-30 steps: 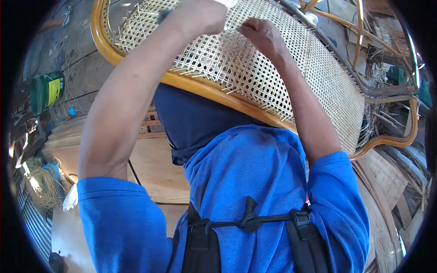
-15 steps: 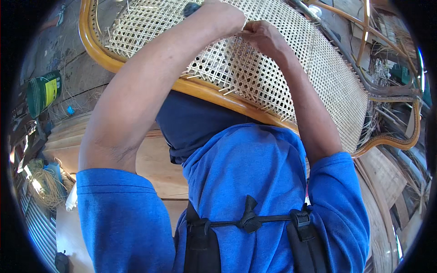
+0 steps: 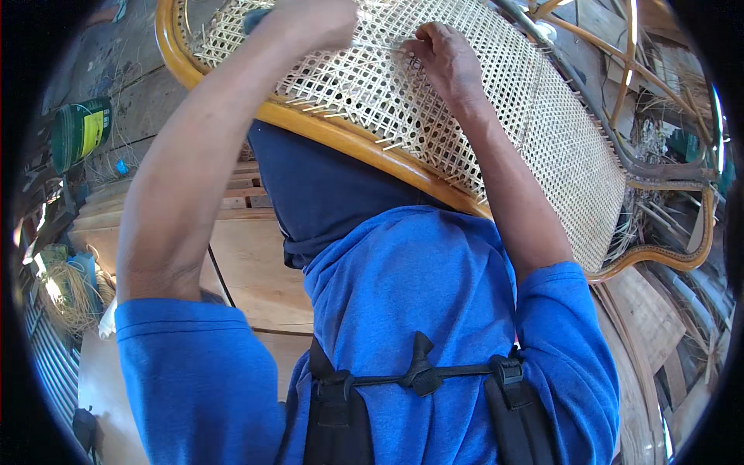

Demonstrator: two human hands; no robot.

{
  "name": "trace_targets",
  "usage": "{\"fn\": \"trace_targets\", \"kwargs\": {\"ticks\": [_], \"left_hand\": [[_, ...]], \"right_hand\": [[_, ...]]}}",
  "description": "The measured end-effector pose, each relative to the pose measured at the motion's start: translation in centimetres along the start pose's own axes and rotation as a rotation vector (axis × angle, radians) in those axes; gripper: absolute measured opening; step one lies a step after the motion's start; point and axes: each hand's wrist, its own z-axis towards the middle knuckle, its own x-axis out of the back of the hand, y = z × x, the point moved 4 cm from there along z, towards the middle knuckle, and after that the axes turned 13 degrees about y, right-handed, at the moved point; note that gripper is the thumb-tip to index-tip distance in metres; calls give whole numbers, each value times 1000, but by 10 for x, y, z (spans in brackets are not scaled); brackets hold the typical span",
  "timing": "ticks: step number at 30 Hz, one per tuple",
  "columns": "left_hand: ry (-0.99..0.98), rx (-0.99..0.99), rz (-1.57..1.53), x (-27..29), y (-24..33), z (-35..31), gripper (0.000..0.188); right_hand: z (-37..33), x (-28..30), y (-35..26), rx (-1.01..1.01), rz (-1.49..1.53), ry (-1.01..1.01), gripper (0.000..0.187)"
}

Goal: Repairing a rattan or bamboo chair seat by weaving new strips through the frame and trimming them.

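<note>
A woven cane panel (image 3: 496,108) in a curved varnished wooden frame (image 3: 349,139) lies across my lap. My left hand (image 3: 318,23) is closed above the panel at the top edge, its fingertips mostly hidden. From behind its wrist sticks out a dark, blunt-ended object (image 3: 254,20), perhaps a tool handle; its other end is hidden. My right hand (image 3: 448,62) is over the middle of the weave, thumb and fingers pinched on what looks like a thin pale cane strand (image 3: 380,48) stretching toward the left hand. Loose cane ends (image 3: 391,145) poke out along the near rail.
A green bucket with a yellow label (image 3: 81,133) stands at the left. Coiled cane strands (image 3: 66,298) lie lower down there. Wooden boards (image 3: 248,263) are beneath me. More curved frame parts (image 3: 682,256) and rattan poles (image 3: 612,54) crowd the right side.
My left hand has moved left, away from the right hand, and the dark object has moved with it. The right hand has shifted only slightly. A gap now shows between the hands.
</note>
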Motion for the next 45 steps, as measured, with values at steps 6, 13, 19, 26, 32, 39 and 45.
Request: {"fn": "trace_targets", "kwargs": {"ticks": [6, 13, 19, 26, 32, 39, 45], "left_hand": [[148, -63, 0, 32, 11, -6, 28], [475, -448, -145, -5, 12, -2, 27], [-70, -226, 127, -2, 46, 30, 29], [-63, -419, 170, -9, 54, 30, 30], [56, -333, 17, -29, 36, 20, 27], [-1, -163, -16, -18, 38, 17, 27], [150, -146, -103, -9, 39, 19, 31]], "right_hand": [[12, 6, -27, -440, 369, -286, 29], [6, 16, -16, -461, 231, -511, 26], [8, 5, -2, -465, 178, -550, 21], [15, -2, -6, -417, 117, -667, 21], [15, 0, -9, -324, -39, -715, 23], [12, -13, -5, -244, -11, -566, 28], [5, -5, -6, 1, 326, -219, 21]]}}
